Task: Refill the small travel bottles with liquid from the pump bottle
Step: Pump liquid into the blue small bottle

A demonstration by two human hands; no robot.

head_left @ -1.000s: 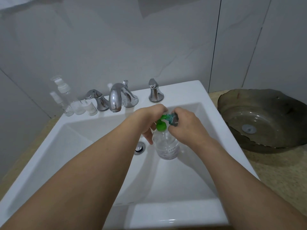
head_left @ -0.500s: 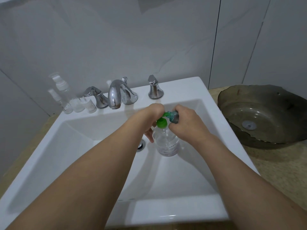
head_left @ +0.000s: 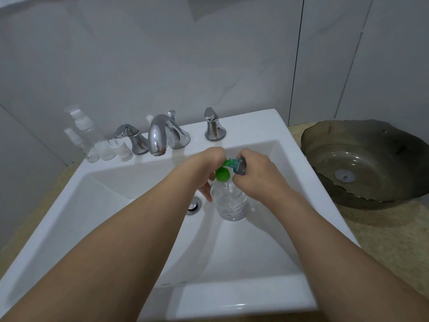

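Left hand curls over the green pump head of the pump bottle. Right hand grips a small travel bottle, tipped on its side, mouth pointing left at the pump nozzle. Pump bottle stands upright over the basin of the white sink, just right of the drain. Faucet far behind the hands. Clear spray bottles far left on the sink ledge. Dark glass bowl right on the bench.

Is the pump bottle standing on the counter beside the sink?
No, the pump bottle is inside the sink basin, near the drain, with both hands at its green pump head.
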